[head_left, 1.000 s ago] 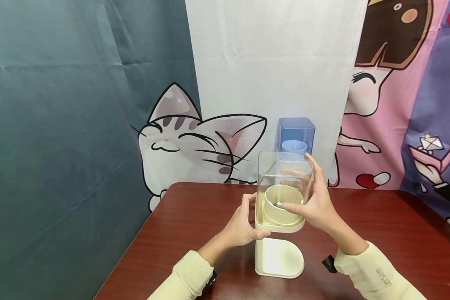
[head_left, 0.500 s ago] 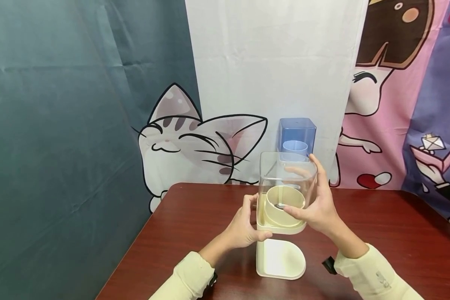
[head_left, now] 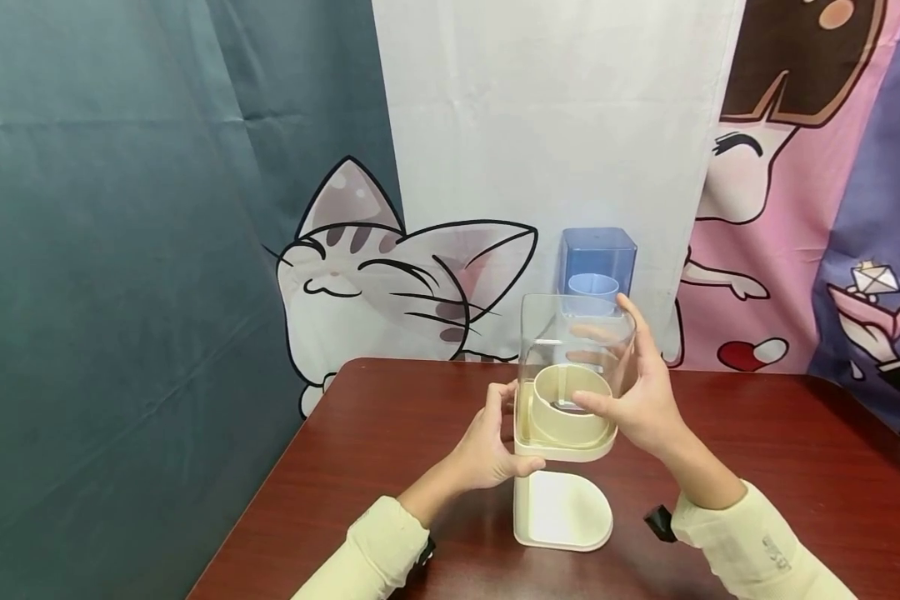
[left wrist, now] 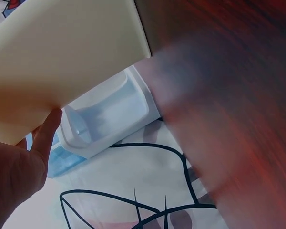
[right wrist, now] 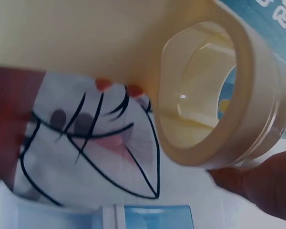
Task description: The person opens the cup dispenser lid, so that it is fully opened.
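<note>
Upright on the table is a cream dispenser with a clear tank (head_left: 547,329) on top, a round cream collar (head_left: 570,427) showing through it and a flat rounded tray (head_left: 566,510) at its foot. My left hand (head_left: 483,446) holds its left side, thumb at the lower rim below the tank and fingers behind. My right hand (head_left: 645,400) spreads round the tank's right side, with the thumb across the front and fingers showing through from behind. From underneath, the right wrist view shows the open ring of the collar (right wrist: 243,100). In the left wrist view, fingertips touch the dispenser's cream side (left wrist: 71,52).
Close behind stands a similar blue dispenser (head_left: 600,247), against a printed curtain (head_left: 465,125); its white tray (left wrist: 109,114) shows in the left wrist view. The reddish-brown wooden table (head_left: 390,425) extends to both sides. A grey-green curtain (head_left: 120,292) hangs on the left.
The head view has tipped slightly, so the scene sits a little higher. My right thumb has shifted slightly up the tank's front; both hands keep their hold and the dispenser stays put.
</note>
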`<action>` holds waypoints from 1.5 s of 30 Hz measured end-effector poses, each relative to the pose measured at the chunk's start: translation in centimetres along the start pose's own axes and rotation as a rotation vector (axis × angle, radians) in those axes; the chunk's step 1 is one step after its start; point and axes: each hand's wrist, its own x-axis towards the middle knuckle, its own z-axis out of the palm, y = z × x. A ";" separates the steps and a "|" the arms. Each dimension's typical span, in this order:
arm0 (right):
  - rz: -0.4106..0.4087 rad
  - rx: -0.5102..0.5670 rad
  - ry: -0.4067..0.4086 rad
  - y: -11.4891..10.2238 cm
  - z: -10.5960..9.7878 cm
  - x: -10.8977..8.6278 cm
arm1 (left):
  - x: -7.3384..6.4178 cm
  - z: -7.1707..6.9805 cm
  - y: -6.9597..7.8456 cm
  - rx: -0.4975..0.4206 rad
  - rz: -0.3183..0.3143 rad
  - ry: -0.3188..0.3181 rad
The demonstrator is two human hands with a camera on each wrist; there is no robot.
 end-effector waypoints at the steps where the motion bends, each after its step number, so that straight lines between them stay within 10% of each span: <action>1: -0.023 0.002 -0.008 0.0 0.0 -0.1 | 0.0 0.0 0.0 0.005 0.003 -0.002; 20: 0.041 0.092 -0.017 -0.2 -0.1 0.2 | -0.5 -0.1 0.3 -0.025 -0.023 -0.007; 31: -0.132 0.128 -0.084 -0.2 -0.2 0.2 | -0.2 0.2 0.7 -0.037 -0.023 -0.012; 45: -0.084 0.162 -0.068 -0.5 -0.2 0.4 | -0.4 0.4 0.3 -0.031 -0.025 0.000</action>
